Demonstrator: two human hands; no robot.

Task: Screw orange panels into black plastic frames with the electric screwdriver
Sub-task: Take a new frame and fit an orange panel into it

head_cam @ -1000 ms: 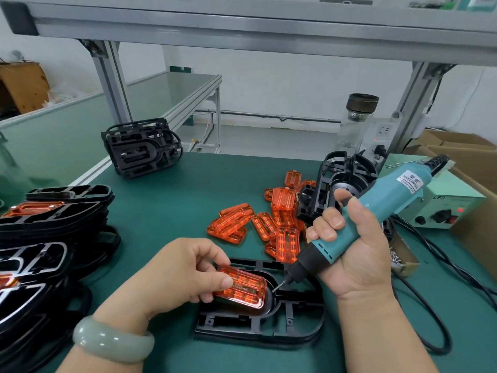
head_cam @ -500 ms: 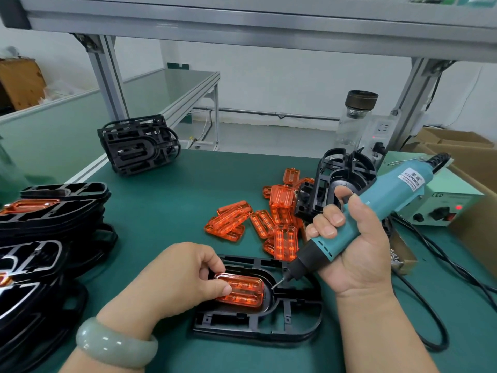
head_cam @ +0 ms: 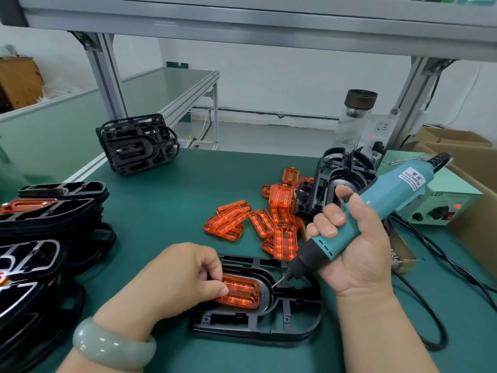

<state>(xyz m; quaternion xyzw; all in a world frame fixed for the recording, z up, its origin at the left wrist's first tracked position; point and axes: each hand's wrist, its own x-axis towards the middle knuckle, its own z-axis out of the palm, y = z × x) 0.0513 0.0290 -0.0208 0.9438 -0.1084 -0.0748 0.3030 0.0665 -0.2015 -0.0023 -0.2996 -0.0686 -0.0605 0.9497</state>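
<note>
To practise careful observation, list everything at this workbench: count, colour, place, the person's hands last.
black plastic frame: one, black, on mat, front.
orange panel: one, orange, in that frame.
loose panels: pile, orange, mat centre.
spare frames: three groups, black, left edge, back left, beside pile.
electric screwdriver: one, teal, right hand.
power box: one, pale green, right.
bottle: one, clear, back right.
bracelet: one, pale green, left wrist.
left hand: pinching orange panel.
right hand: gripping electric screwdriver.

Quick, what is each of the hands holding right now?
Left hand: pinches the panel lying in the frame.
Right hand: grips the screwdriver.
</note>
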